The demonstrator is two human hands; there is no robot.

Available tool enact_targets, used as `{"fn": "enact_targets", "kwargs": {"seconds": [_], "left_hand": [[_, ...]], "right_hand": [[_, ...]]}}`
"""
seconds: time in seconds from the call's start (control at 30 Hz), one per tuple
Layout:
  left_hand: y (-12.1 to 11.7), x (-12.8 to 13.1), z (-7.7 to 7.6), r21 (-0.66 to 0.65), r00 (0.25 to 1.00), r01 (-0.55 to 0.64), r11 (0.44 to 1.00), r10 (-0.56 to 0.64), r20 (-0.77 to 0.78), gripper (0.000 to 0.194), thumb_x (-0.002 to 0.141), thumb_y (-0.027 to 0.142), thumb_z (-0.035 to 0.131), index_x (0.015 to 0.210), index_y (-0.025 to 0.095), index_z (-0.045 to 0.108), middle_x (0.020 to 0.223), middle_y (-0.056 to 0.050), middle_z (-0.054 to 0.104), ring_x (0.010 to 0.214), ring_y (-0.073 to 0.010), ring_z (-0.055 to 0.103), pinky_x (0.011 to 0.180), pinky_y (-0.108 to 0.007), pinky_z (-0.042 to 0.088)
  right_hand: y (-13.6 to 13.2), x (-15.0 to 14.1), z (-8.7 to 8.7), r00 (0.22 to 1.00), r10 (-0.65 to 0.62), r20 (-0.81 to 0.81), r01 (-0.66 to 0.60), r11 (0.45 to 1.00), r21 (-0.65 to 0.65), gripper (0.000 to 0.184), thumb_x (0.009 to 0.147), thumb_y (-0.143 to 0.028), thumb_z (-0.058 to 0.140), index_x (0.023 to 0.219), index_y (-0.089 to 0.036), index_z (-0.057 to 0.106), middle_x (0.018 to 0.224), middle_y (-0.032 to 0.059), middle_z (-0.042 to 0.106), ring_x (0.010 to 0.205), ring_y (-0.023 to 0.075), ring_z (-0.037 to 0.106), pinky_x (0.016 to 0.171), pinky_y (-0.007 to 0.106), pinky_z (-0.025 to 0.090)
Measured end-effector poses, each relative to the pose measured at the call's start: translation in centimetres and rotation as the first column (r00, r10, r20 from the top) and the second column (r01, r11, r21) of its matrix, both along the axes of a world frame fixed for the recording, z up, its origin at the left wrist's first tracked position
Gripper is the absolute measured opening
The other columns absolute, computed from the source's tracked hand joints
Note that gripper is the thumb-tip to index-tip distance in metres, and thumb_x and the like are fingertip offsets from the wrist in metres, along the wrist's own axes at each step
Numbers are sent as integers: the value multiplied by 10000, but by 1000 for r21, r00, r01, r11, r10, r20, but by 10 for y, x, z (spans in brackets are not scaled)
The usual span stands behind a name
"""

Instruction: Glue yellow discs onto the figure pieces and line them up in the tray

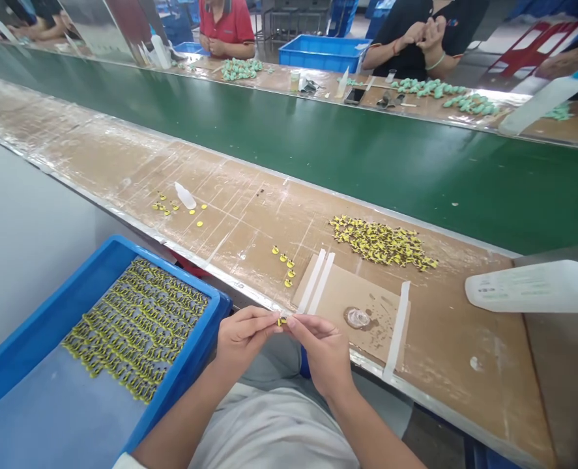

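My left hand (242, 335) and my right hand (320, 345) meet over my lap at the near edge of the brown worktop (249, 215). Both pinch one small yellow-and-black piece (282, 320) between their fingertips. Just beyond them lies a taped-down card (367, 296) with a blob of glue (358, 317). A few finished yellow pieces (285, 264) lie left of the card. A heap of yellow-and-black parts (381, 242) sits farther back.
A blue tray (49, 319) at my left holds rows of finished pieces (139, 326). A small glue bottle (185, 195) and scattered yellow bits lie farther left. A white object (533, 286) rests at right. A green conveyor belt (318, 143) runs behind; other people work across it.
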State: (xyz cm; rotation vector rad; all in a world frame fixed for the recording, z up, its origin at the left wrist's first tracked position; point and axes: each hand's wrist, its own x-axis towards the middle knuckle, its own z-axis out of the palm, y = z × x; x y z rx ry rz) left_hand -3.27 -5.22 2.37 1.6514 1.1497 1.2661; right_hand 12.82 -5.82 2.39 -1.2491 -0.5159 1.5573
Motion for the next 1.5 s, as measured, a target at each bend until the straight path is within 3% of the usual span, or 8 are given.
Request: {"fn": "enact_targets", "kwargs": {"seconds": [0.17,0.33,0.5,0.73,0.83,0.9,1.13,1.5], "left_hand": [[-7,-8,-8,45,999,-48,998,48,-14,326,814,84,697,1054,293,763,917,-38,756,801,-161,707,723,-266,592],[-26,-26,-12,-96,995,-97,991,100,27,262,774,123,751,1011,235,757,885,-51,714,794,-160,684,711,-270,593],[-64,-61,-15,-211,940,-306,928,329,85,212,782,215,749,991,191,726,937,-76,674,828,-180,682,741,-318,606],[-157,-191,-39,-234,599,-795,559,785,-160,226,826,352,697,965,176,679,919,-64,695,799,-169,669,720,-298,578],[-201,-255,-67,-203,421,-905,374,857,-298,283,837,397,677,986,157,656,868,-53,686,761,-170,654,653,-294,564],[-222,-287,-89,-196,375,-926,322,837,-400,263,846,373,681,964,139,653,856,-42,678,733,-158,643,643,-304,552],[-233,-334,-145,-206,434,-895,396,667,-605,237,910,353,613,1012,141,645,942,-44,671,787,-158,646,723,-353,559],[-224,-348,-163,-172,420,-890,422,611,-671,263,915,357,604,1069,147,635,1003,-59,667,832,-171,649,753,-373,561]], "right_hand": [[0,-8,-4,999,35,-32,-37,998,-52,257,589,-330,892,756,-173,777,735,58,767,672,185,723,696,284,615],[-5,-25,-9,991,130,-19,-131,987,-91,277,597,-343,892,781,-177,769,743,50,765,689,177,724,698,262,610],[-11,-60,-15,934,357,-1,-354,928,-117,486,636,-423,864,1029,-170,733,884,89,774,718,190,734,713,295,621],[-1,-72,-23,805,407,431,-468,883,41,557,725,-516,772,1138,-153,682,897,107,756,652,155,687,642,262,602],[12,-63,-26,751,304,586,-416,907,61,562,734,-544,746,1137,-157,688,897,105,745,641,144,647,603,245,575],[20,-58,-27,707,260,657,-376,926,37,557,736,-560,731,1131,-168,695,911,111,740,653,154,637,587,248,558],[29,-47,-29,667,205,716,-256,966,-38,517,713,-521,742,1112,-194,714,952,116,742,707,185,652,609,270,547],[30,-43,-32,641,157,751,-220,975,-16,459,722,-498,741,1086,-219,726,934,100,754,709,192,673,627,273,573]]}}
